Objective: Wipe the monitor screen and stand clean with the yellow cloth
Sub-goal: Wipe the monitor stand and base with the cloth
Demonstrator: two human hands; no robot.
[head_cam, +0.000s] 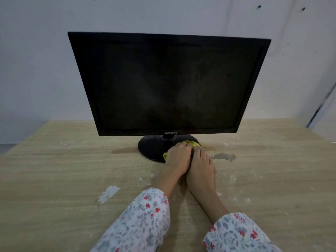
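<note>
Presently both hands, left hand (177,154) and right hand (201,160), are pinching the crumpled yellow cloth (192,143) against the glossy black round stand (151,147), directly below the black flat monitor screen (169,84) on the desk (54,170).

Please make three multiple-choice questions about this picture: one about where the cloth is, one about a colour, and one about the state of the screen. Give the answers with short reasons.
1. Where is the cloth?
A. on the stand base
B. on top of the monitor
C. at the table's left edge

2. What colour is the cloth?
A. blue
B. yellow
C. white

3. What is the state of the screen?
A. showing a picture
B. cracked across
C. dark and off

Answers:
1. A: both hands, left hand and right hand, press it on the stand base.
2. B: yellow shows past the fingers.
3. C: the screen is black, with no image.
</note>
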